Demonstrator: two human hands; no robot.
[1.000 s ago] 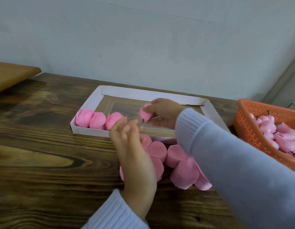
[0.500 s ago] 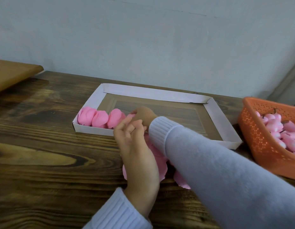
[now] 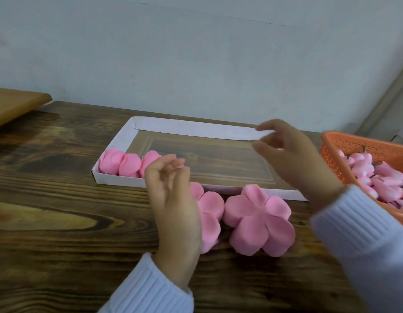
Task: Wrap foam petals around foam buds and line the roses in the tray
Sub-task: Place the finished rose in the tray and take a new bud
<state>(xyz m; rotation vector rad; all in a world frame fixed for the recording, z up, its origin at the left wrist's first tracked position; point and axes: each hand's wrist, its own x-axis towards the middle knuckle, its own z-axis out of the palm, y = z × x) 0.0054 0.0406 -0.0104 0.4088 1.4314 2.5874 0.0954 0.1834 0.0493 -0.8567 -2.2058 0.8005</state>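
Left hand [image 3: 171, 199] and right hand [image 3: 290, 159] hold nothing, fingers loose and apart. Roses [image 3: 128, 164] line the tray [image 3: 196, 129] at its near-left corner. Petals [image 3: 259, 220] lie on the table [image 3: 49, 211], just near of the tray.

The left hand [image 3: 173, 195] and right hand [image 3: 295, 163] hover apart, holding nothing, fingers [image 3: 264, 127] loosely curled.
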